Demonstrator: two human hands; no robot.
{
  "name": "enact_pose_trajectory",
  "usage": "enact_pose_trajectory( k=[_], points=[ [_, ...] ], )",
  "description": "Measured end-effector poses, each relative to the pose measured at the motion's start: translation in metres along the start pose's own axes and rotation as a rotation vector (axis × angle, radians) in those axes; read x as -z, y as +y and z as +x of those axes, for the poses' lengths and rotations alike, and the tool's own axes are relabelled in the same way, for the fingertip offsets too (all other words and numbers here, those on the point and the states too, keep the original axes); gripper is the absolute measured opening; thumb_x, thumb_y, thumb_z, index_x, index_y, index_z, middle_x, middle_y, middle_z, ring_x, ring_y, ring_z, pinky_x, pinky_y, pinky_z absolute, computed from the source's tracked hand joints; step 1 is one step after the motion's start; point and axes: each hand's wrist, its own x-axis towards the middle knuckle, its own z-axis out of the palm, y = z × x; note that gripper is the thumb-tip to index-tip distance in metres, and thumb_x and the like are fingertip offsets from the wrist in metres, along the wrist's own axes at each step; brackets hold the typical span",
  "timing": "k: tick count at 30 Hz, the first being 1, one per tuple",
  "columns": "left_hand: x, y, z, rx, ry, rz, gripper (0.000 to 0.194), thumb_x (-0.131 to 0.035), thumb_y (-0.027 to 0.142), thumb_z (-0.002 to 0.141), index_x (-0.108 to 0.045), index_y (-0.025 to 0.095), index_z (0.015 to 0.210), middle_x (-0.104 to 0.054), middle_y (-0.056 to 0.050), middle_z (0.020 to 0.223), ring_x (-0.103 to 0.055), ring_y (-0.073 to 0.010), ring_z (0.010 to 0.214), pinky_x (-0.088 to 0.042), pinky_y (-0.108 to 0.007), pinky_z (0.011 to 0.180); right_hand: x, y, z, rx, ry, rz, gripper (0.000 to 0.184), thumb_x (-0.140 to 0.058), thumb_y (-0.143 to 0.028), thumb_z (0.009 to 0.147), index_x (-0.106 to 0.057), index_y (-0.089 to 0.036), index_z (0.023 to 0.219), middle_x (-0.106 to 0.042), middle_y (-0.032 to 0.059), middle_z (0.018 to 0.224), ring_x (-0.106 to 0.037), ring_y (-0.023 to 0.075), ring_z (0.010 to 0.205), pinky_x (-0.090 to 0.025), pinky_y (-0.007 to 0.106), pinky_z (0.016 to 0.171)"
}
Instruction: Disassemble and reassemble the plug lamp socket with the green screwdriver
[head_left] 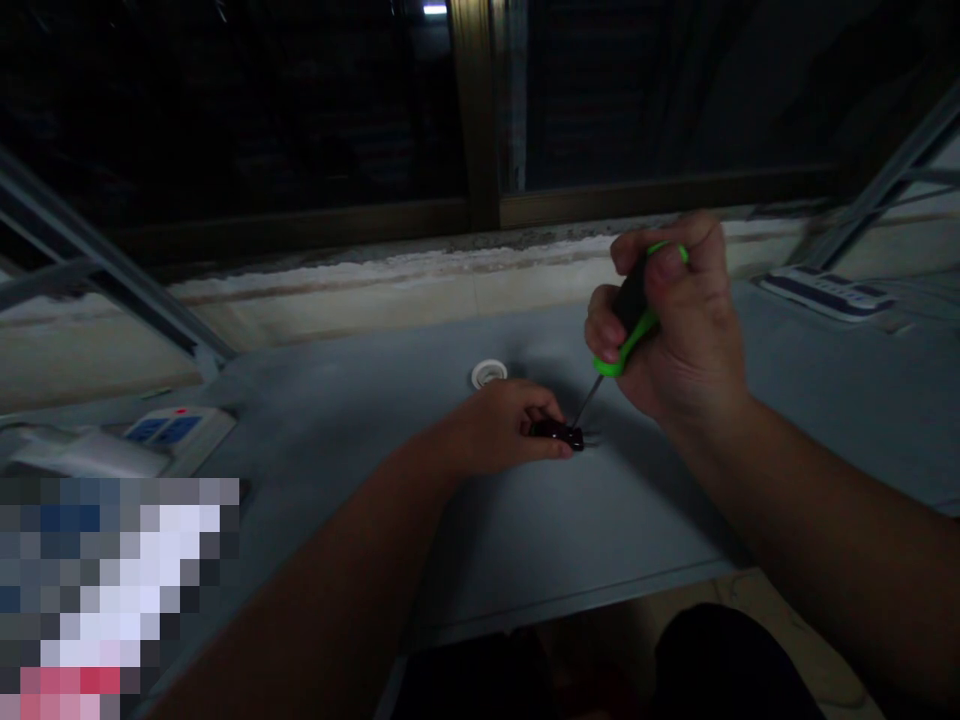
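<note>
My left hand (517, 425) rests low over the grey table (517, 560), its thumb and fingers closed on a small black two-pin plug (559, 433). The metal pins point right, away from that hand. In my right hand (679, 310) is a screwdriver (631, 312) with a green and black handle, fingers wrapped round it. Its thin shaft slants down and left, and the tip meets the upper side of the plug. Whether the tip sits in a screw is too dark and small to tell.
A white round ring-shaped piece (489, 374) lies just behind my left hand. At the left is a power strip (187, 435) with a white object beside it; another power strip (829, 293) lies at the back right. Metal posts (112, 270) and a window border the table.
</note>
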Motion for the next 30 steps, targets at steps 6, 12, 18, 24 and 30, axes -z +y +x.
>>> enact_pose_trajectory(
  k=[6,12,18,24,30],
  points=[
    [0.001,-0.002,0.001,-0.020,-0.005,0.039,0.031,-0.079,0.038,0.079,-0.073,0.016,0.099,-0.070,-0.004,0.086,-0.060,-0.0118,0.071,-0.043,-0.024,0.063,0.002,0.000,0.006,-0.071,-0.061,-0.037,0.036,-0.056,-0.064,0.091,-0.063,-0.029,0.096,-0.053,-0.0021,0.065,-0.051,0.0135,0.050,-0.040,0.028,0.044],
    [0.001,-0.001,0.000,-0.007,-0.019,0.008,0.030,-0.078,0.038,0.080,-0.072,0.016,0.100,-0.071,-0.004,0.086,-0.061,-0.0114,0.071,-0.044,-0.024,0.063,0.004,-0.001,0.002,-0.030,-0.020,-0.047,0.030,-0.067,-0.063,0.085,-0.056,-0.036,0.092,-0.058,-0.0027,0.074,-0.053,0.0138,0.054,-0.034,0.024,0.040],
    [0.001,0.000,-0.001,-0.011,-0.033,-0.010,0.028,-0.078,0.034,0.080,-0.071,0.016,0.099,-0.073,-0.005,0.090,-0.063,-0.0121,0.074,-0.046,-0.024,0.066,0.010,0.001,0.006,-0.051,-0.019,-0.054,0.039,-0.057,-0.071,0.087,-0.061,-0.033,0.093,-0.057,0.0002,0.067,-0.054,0.0158,0.055,-0.035,0.026,0.038],
    [0.001,0.003,-0.001,-0.025,-0.012,0.031,0.027,-0.078,0.033,0.080,-0.071,0.015,0.099,-0.072,-0.005,0.089,-0.063,-0.0126,0.074,-0.047,-0.025,0.067,0.000,-0.005,0.000,0.023,0.069,-0.074,0.035,-0.076,-0.058,0.079,-0.053,-0.033,0.088,-0.062,-0.0051,0.083,-0.054,0.0116,0.053,-0.035,0.021,0.036],
    [0.002,0.003,-0.002,0.001,-0.029,0.047,0.030,-0.076,0.036,0.081,-0.071,0.015,0.101,-0.071,-0.006,0.091,-0.062,-0.0128,0.075,-0.046,-0.025,0.066,-0.006,0.000,0.000,-0.018,0.026,-0.043,0.032,-0.055,-0.054,0.097,-0.063,-0.023,0.095,-0.064,-0.0005,0.073,-0.060,0.0130,0.055,-0.047,0.025,0.042]
  ],
)
